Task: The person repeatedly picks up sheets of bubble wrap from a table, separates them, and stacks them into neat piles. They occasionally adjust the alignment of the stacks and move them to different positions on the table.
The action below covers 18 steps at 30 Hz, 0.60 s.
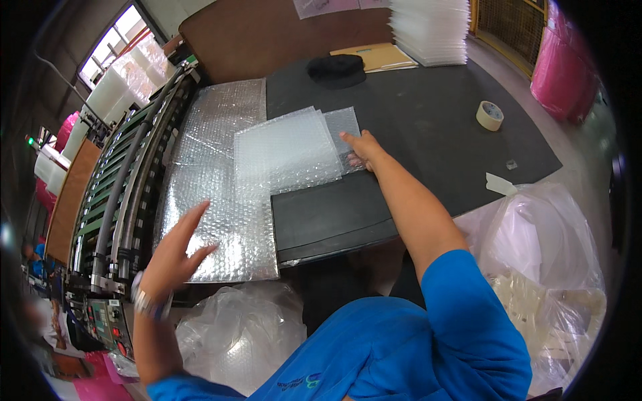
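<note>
My right hand [361, 151] is closed on the right edge of a clear bubble wrap sheet [342, 123], with the thumb toward its far side. More bubble wrap sheets [287, 150] lie overlapped just left of it, partly covering that sheet. They rest across the dark tabletop and a long silvery bubble wrap strip [221, 227]. Over the near left part of this strip, my left hand [180, 250] is raised with thumb and fingers apart, holding nothing. Whether the sheets are single layers or bags, I cannot tell.
A slatted roller machine [114, 194] stands along the table's left side. On the dark table [428, 160] are a tape roll [489, 115], a black cap [336, 70] and a tall stack of clear sheets [430, 30]. Filled plastic bags [535, 234] sit beside the near right edge.
</note>
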Motion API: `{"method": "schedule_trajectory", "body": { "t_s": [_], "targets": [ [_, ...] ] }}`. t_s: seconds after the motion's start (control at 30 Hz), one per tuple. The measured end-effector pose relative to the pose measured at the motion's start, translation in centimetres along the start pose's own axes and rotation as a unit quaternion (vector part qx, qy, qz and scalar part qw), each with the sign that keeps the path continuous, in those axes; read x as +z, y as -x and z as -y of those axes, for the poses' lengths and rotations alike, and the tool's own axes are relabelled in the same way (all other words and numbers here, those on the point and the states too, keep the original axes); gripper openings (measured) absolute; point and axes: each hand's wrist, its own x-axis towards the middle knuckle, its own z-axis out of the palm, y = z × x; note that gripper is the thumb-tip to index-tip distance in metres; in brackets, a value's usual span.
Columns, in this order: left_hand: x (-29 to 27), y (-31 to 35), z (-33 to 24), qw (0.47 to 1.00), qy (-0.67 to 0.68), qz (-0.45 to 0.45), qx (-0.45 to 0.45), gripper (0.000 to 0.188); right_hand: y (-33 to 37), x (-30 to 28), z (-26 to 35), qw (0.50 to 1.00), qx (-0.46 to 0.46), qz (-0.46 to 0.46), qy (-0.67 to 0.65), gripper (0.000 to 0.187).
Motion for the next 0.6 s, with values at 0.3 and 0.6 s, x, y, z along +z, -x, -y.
{"method": "schedule_trajectory", "body": {
  "t_s": [0.3,0.6],
  "targets": [
    [16.8,-17.3,9.6,0.932,-0.185,-0.016,-0.312,0.079,-0.2,0.3,-2.8,0.996,-0.054,0.026,-0.071,0.073],
    [19.5,-17.8,7.4,0.814,0.518,-0.247,-0.088,0.092,7.9,-4.7,2.2,0.917,-0.389,-0.032,0.085,0.058]
  ]
}}
